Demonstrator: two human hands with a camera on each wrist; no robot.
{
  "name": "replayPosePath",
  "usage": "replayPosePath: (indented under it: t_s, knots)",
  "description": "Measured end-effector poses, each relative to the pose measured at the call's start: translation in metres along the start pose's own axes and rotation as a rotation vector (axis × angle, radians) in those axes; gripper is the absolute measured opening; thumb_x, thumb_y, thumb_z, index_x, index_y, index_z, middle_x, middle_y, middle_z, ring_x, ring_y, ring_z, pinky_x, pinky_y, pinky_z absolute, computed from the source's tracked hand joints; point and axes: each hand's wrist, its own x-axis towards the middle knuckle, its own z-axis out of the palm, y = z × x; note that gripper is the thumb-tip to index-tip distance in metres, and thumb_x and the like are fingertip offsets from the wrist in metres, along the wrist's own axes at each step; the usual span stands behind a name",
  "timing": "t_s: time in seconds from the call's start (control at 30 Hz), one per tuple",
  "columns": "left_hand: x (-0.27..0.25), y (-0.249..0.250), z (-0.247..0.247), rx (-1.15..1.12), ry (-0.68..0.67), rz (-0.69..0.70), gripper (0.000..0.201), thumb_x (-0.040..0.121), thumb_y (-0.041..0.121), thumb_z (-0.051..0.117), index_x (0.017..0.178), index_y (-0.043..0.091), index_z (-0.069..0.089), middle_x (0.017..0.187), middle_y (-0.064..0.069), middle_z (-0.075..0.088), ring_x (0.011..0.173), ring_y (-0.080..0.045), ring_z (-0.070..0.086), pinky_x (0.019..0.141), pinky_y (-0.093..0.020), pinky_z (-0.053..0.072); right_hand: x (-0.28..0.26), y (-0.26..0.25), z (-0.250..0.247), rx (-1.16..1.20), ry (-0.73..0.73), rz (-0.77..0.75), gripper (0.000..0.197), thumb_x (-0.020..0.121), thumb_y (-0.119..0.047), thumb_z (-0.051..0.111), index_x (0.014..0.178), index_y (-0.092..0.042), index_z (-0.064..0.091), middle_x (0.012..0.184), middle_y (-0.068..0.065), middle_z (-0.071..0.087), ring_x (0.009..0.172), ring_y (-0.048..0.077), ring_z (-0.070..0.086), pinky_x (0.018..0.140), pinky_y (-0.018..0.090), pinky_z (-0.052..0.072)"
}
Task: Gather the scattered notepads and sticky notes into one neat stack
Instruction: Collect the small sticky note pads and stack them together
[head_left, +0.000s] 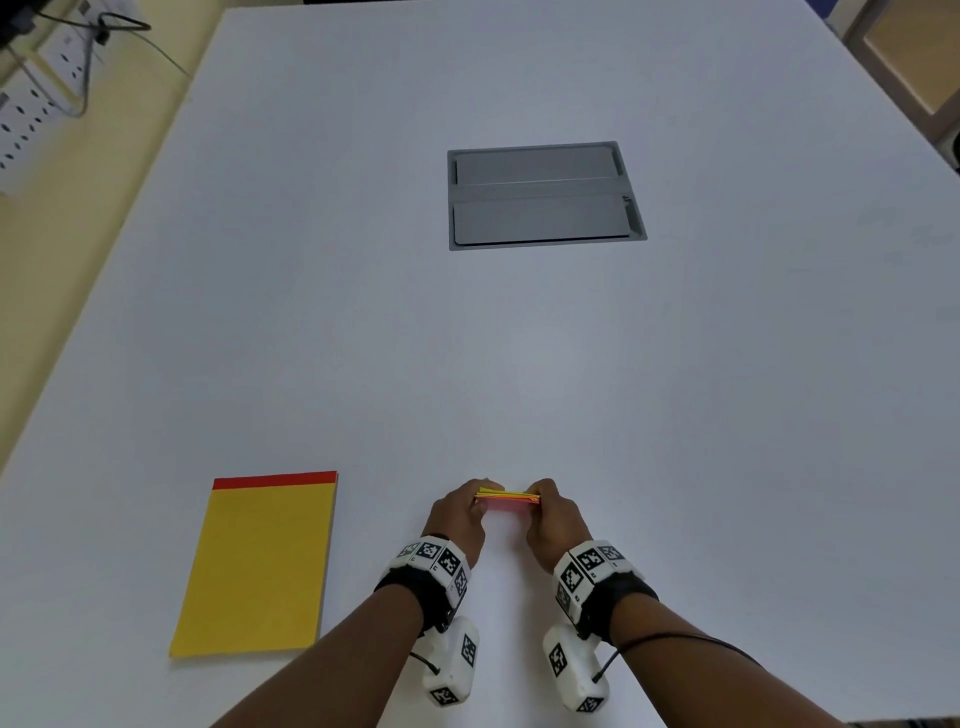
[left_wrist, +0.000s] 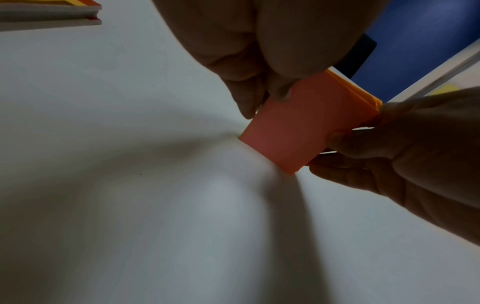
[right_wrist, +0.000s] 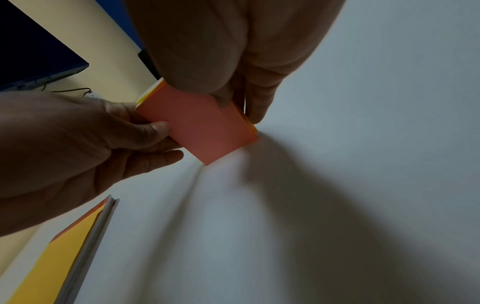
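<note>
A small block of sticky notes (head_left: 508, 499), pink on its near face with yellow and orange sheets behind, is held between both hands near the front edge of the white bench (head_left: 519, 364). The block is stood on edge, its lower edge at the bench surface; whether it touches cannot be told. Its long axis runs left to right, and its pink face is turned toward the person. The left end is pinched by the left hand (head_left: 457, 514), thumb on the pink face and fingers curled behind; the right end is pinched likewise by the right hand (head_left: 556, 519). The middle of the block is left bare between the two grips. A large yellow rectangular notepad with a red top strip (head_left: 260, 566) lies flat to the left, well apart, its long axis running away from the person and its red strip at the far end. A grey metal hatch (head_left: 545, 195) is set into the bench farther back.
</note>
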Motion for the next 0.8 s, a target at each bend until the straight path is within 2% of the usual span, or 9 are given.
replayPosePath:
  t_s: [0.1, 0.23, 0.3, 0.4, 0.47, 0.53, 0.63, 0.7, 0.8]
  knots:
    - [-0.001, -0.003, -0.002, 0.005, -0.019, 0.0, 0.036, 0.094, 0.008, 0.04, 0.117, 0.026, 0.06, 0.112, 0.001, 0.066, 0.088, -0.009, 0.052, 0.079, -0.017, 0.038, 0.0, -0.002, 0.001, 0.03, -0.007, 0.008, 0.014, 0.091, -0.005, 0.039, 0.093, -0.018, 0.039, 0.066, -0.007, 0.045, 0.063, 0.019, 0.048, 0.052, 0.021, 0.035]
    - [-0.006, -0.004, -0.001, -0.063, -0.079, -0.001, 0.03, 0.095, 0.018, 0.039, 0.122, 0.026, 0.051, 0.099, -0.009, 0.065, 0.074, -0.016, 0.054, 0.067, -0.023, 0.043, -0.002, -0.007, 0.005, 0.06, -0.024, 0.051, 0.016, 0.09, -0.004, 0.039, 0.098, -0.019, 0.04, 0.072, -0.002, 0.049, 0.068, 0.021, 0.05, 0.055, 0.024, 0.036]
    - [-0.007, -0.002, 0.0, -0.129, -0.102, -0.015, 0.026, 0.096, 0.027, 0.039, 0.121, 0.026, 0.048, 0.102, -0.011, 0.064, 0.078, -0.019, 0.056, 0.073, -0.027, 0.045, -0.002, -0.007, 0.007, 0.085, -0.022, 0.055, 0.018, 0.091, -0.004, 0.04, 0.1, -0.019, 0.04, 0.081, 0.005, 0.054, 0.072, 0.023, 0.051, 0.061, 0.027, 0.039]
    - [-0.009, 0.003, 0.0, -0.212, -0.116, -0.065, 0.031, 0.097, 0.037, 0.035, 0.12, 0.024, 0.051, 0.112, 0.004, 0.056, 0.1, -0.016, 0.053, 0.087, -0.025, 0.037, -0.004, -0.005, 0.007, 0.119, -0.038, 0.03, 0.018, 0.094, -0.011, 0.041, 0.112, -0.013, 0.045, 0.089, 0.006, 0.056, 0.076, 0.022, 0.052, 0.071, 0.027, 0.041]
    - [-0.009, 0.006, 0.0, -0.226, -0.112, -0.088, 0.032, 0.098, 0.037, 0.034, 0.119, 0.023, 0.053, 0.112, 0.009, 0.054, 0.106, -0.014, 0.051, 0.089, -0.023, 0.033, -0.006, -0.005, 0.006, 0.141, -0.063, 0.038, 0.028, 0.096, -0.02, 0.042, 0.122, -0.009, 0.044, 0.091, 0.005, 0.056, 0.077, 0.02, 0.052, 0.065, 0.024, 0.038]
    - [-0.01, 0.007, 0.001, -0.235, -0.102, -0.103, 0.03, 0.098, 0.034, 0.035, 0.118, 0.021, 0.053, 0.108, 0.009, 0.055, 0.105, -0.014, 0.052, 0.088, -0.023, 0.033, -0.008, -0.005, 0.005, 0.155, -0.074, 0.043, 0.034, 0.097, -0.03, 0.042, 0.125, -0.01, 0.043, 0.093, 0.004, 0.057, 0.078, 0.018, 0.054, 0.059, 0.021, 0.037]
    - [-0.008, 0.009, 0.003, -0.263, -0.078, -0.132, 0.03, 0.097, 0.034, 0.036, 0.118, 0.02, 0.052, 0.112, 0.005, 0.057, 0.103, -0.014, 0.052, 0.088, -0.024, 0.034, -0.01, -0.004, 0.005, 0.175, -0.086, 0.041, 0.043, 0.097, -0.041, 0.038, 0.127, -0.011, 0.043, 0.097, 0.003, 0.057, 0.084, 0.019, 0.054, 0.071, 0.026, 0.039]
    - [-0.007, 0.01, 0.005, -0.265, -0.072, -0.136, 0.03, 0.097, 0.035, 0.036, 0.118, 0.02, 0.052, 0.113, 0.004, 0.058, 0.102, -0.015, 0.053, 0.088, -0.025, 0.035, -0.01, -0.003, 0.004, 0.195, -0.096, 0.053, 0.044, 0.098, -0.042, 0.034, 0.128, -0.012, 0.043, 0.1, 0.003, 0.057, 0.088, 0.019, 0.054, 0.076, 0.027, 0.038]
    - [-0.006, 0.01, 0.005, -0.24, -0.059, -0.133, 0.028, 0.097, 0.035, 0.035, 0.116, 0.022, 0.052, 0.112, 0.001, 0.06, 0.1, -0.018, 0.055, 0.085, -0.026, 0.037, -0.011, -0.005, 0.002, 0.239, -0.105, 0.069, 0.04, 0.1, -0.035, 0.03, 0.129, -0.012, 0.045, 0.102, 0.003, 0.054, 0.09, 0.02, 0.052, 0.073, 0.026, 0.037]
